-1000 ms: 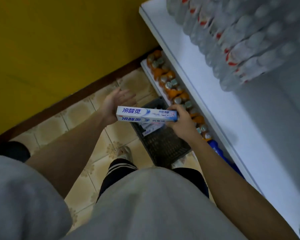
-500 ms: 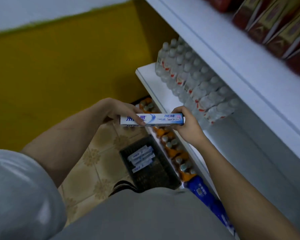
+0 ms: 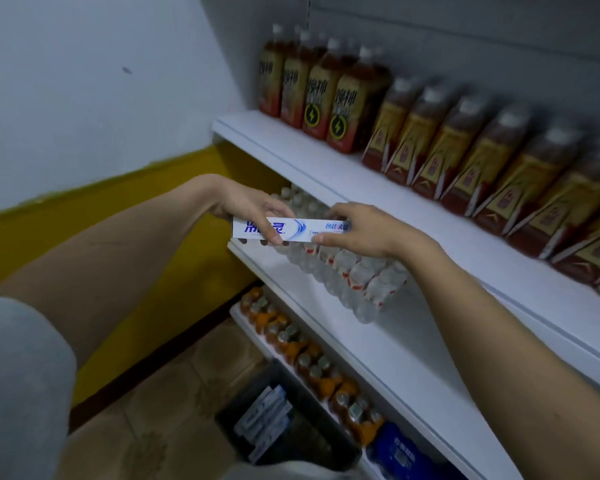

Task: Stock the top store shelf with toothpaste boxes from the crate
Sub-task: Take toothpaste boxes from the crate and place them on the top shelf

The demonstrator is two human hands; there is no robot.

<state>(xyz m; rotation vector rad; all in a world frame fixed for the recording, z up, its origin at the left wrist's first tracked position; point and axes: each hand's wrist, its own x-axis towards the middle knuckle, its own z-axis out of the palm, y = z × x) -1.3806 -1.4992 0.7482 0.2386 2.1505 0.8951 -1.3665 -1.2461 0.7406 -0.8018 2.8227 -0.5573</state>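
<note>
A white and blue toothpaste box is held level in front of the shelves, at mid height. My left hand grips its left end from above, fingers curled over the front. My right hand pinches its right end. Down on the floor stands the dark crate with several more toothpaste boxes in it. The highest shelf in view carries bottles; whether it is the top one I cannot tell.
Brown tea bottles and red-and-gold labelled bottles line the upper shelf. A pack of clear water bottles sits on the middle shelf. Orange drink bottles fill the lowest shelf. A yellow and white wall lies left.
Both hands have lifted the toothpaste box from above the crate up to shelf height. The left hand, free a second ago, now grips the box. My view has tilted upward.
</note>
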